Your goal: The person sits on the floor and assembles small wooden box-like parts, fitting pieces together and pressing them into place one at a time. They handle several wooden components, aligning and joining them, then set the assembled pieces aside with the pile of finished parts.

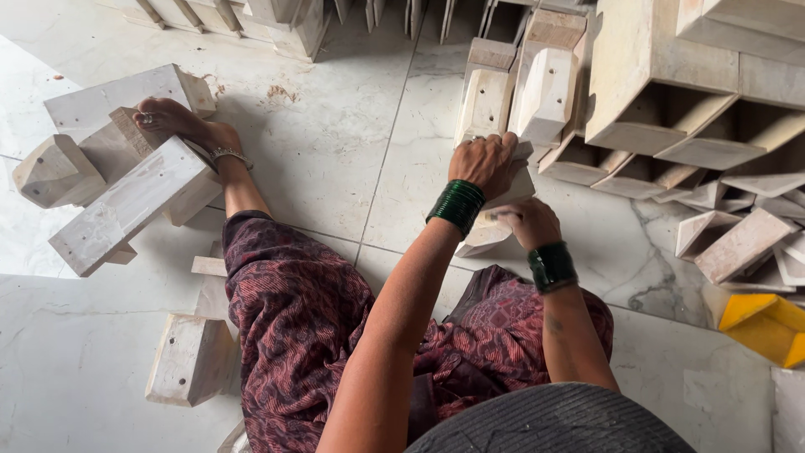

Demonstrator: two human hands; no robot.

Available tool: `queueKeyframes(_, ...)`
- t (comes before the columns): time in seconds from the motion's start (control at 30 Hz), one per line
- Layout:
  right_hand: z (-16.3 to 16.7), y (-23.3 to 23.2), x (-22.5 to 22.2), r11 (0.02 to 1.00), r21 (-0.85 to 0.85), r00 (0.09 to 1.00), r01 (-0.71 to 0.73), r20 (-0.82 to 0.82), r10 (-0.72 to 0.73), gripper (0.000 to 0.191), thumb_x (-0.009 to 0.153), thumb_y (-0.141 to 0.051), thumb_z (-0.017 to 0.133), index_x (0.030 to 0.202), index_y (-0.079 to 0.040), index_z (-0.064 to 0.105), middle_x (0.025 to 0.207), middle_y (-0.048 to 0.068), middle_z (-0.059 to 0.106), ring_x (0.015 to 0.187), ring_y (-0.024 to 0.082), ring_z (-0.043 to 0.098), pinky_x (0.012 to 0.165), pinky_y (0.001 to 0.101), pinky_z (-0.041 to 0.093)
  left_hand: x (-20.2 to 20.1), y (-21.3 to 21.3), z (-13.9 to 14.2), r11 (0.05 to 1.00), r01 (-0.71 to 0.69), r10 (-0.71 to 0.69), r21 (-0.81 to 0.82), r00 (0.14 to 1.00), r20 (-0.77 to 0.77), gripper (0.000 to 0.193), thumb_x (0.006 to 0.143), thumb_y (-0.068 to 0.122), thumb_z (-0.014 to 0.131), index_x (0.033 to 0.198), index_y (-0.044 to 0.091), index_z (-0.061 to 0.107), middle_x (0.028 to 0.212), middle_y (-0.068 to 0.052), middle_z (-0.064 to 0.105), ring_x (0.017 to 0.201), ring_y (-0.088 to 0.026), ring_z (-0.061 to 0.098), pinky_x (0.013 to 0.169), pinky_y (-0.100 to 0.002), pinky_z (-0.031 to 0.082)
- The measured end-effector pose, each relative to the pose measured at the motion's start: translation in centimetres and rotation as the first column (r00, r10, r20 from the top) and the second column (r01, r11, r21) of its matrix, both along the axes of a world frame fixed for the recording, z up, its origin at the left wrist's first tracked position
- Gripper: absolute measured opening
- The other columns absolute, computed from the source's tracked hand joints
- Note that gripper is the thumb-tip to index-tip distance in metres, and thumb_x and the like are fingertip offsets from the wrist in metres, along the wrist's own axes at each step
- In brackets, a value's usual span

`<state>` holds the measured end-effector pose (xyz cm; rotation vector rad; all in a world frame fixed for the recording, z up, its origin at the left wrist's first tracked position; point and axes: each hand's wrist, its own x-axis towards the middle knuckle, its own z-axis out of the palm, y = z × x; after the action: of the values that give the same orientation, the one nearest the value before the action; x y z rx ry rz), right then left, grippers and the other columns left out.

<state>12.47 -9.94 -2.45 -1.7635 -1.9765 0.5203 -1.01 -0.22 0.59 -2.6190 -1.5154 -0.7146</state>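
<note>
My left hand [486, 162] grips the top of a pale whitewashed wooden block [496, 233] that stands tilted on the marble floor in front of my knees. Just below it, my right hand [530, 222] is closed and pressed against the side of the same block; whatever it holds is hidden by the fingers. Both wrists wear stacks of dark green bangles. Right behind the block stand more upright wooden blocks [545, 92] of the same kind.
Several similar blocks [126, 205] lie at the left around my outstretched foot [180, 124], another [191, 359] beside my thigh. A pile of larger wooden pieces [671, 92] fills the upper right. A yellow container [765, 325] sits at the right edge.
</note>
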Motion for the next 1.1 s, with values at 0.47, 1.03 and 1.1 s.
queueKeyframes(0.47, 0.8, -1.0, -0.5, 0.985, 0.165, 0.98, -0.053, 0.196, 0.02, 0.014, 0.087, -0.016, 0.067, 0.095, -0.013, 0.077, 0.103, 0.008, 0.073, 0.104, 0.033, 0.067, 0.09, 0.046, 0.056, 0.2, 0.1, -0.7, 0.996, -0.079, 0.078, -0.034, 0.997, -0.03, 0.042, 0.097, 0.055, 0.059, 0.095, 0.014, 0.057, 0.071, -0.003, 0.065, 0.06, -0.019, 0.068, 0.056, -0.037, 0.055)
queueKeyframes(1.03, -0.6, -0.8, -1.7, 0.991, 0.13, 0.987, 0.023, 0.158, -0.043, 0.015, 0.089, -0.017, 0.063, 0.095, -0.016, 0.077, 0.101, 0.007, 0.073, 0.103, 0.032, 0.065, 0.091, 0.0454, 0.054, 0.7, -0.1, -1.0, 0.992, -0.126, 0.126, 0.003, 0.992, -0.024, 0.041, 0.095, 0.054, 0.061, 0.092, 0.013, 0.056, 0.069, -0.003, 0.065, 0.057, -0.018, 0.067, 0.048, -0.036, 0.053)
queueKeyframes(1.1, -0.6, -0.2, -1.9, 0.977, 0.138, 0.979, 0.161, 0.099, -0.176, 0.016, 0.092, -0.023, 0.065, 0.092, -0.01, 0.074, 0.103, 0.01, 0.072, 0.103, 0.033, 0.065, 0.091, 0.0478, 0.053, 0.9, -0.2, -1.0, 0.986, -0.169, 0.168, -0.014, 0.985, -0.047, 0.041, 0.096, 0.052, 0.061, 0.09, 0.012, 0.055, 0.069, -0.003, 0.065, 0.059, -0.017, 0.068, 0.048, -0.035, 0.053)
